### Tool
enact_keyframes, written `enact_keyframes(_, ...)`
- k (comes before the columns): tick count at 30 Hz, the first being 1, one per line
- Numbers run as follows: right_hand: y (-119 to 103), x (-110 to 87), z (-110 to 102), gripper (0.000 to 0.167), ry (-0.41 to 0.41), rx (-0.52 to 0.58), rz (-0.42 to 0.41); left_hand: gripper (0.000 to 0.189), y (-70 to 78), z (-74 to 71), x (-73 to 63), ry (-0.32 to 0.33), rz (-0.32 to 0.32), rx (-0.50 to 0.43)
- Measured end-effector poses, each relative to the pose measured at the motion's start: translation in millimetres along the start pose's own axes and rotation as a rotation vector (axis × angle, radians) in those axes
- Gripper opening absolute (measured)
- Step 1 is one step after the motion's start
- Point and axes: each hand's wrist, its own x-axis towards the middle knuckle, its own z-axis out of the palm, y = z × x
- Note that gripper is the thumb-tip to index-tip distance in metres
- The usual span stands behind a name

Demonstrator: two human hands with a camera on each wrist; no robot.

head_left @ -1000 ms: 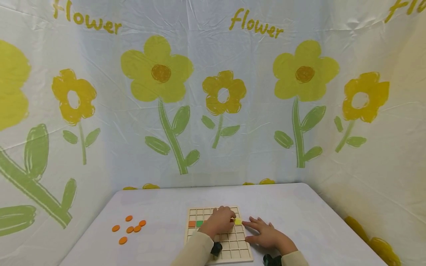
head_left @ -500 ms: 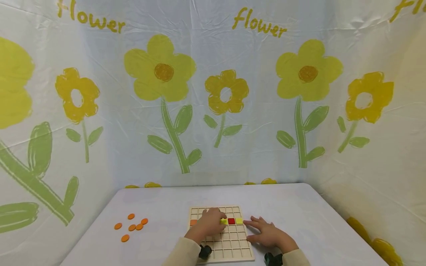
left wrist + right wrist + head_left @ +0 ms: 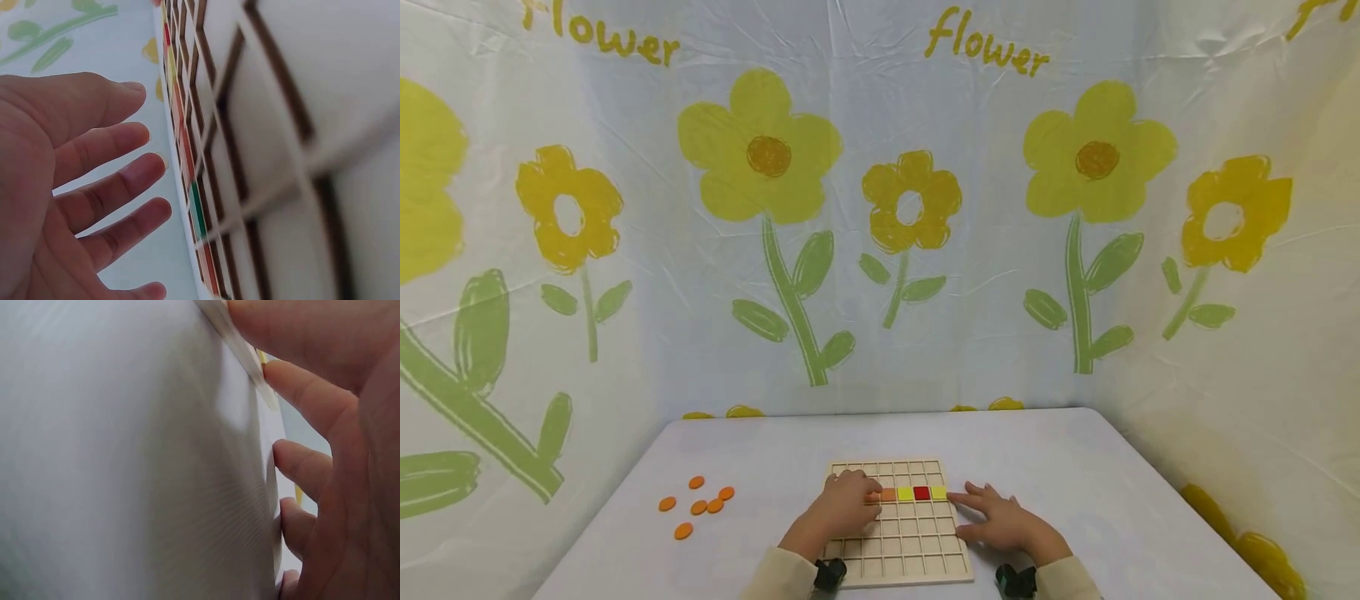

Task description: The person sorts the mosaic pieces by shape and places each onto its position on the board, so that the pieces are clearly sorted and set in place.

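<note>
A wooden grid board (image 3: pixel 917 550) lies on the table, with a row of coloured square tiles across it. From its right end the head view shows a yellow tile (image 3: pixel 938 493), a red tile (image 3: pixel 921 493), another yellow tile (image 3: pixel 905 493) and an orange tile (image 3: pixel 887 494). My left hand (image 3: pixel 844 504) is over the board's left part and hides the rest of the row there. In the left wrist view its fingers are spread and hold nothing, near a green tile (image 3: pixel 198 209). My right hand (image 3: pixel 1003 521) lies with spread fingers, index finger and thumb at the board's right edge.
Several orange discs (image 3: pixel 699 507) lie to the left of the board on the white table (image 3: pixel 760 450). A flower-printed cloth (image 3: pixel 970 367) hangs behind the table and along its sides.
My left hand has moved left along the row of tiles, uncovering the red, yellow and orange tiles near the right end. My right hand has stayed at the board's edge.
</note>
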Motion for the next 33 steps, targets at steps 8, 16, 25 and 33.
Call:
enact_keyframes(8, 1, 1.8, 0, 0.063, 0.002, 0.006, 0.014, 0.028, -18.0, -8.1, -14.7, 0.003, -0.030, -0.020)
enact_keyframes(16, 1, 1.0, 1, 0.062, -0.006, 0.001, 0.006, 0.030, -36.7, -16.5, -28.2, 0.015, -0.055, -0.072)
enact_keyframes(25, -2, 0.1, 0, 0.062, -0.008, -0.003, 0.017, 0.031, -54.4, -28.4, -39.6, -0.001, -0.212, -0.088)
enact_keyframes(33, -1, -0.1, 0, 0.063, -0.014, -0.014, 0.010, 0.030, -70.3, -40.0, -51.9, 0.002, -0.332, -0.061)
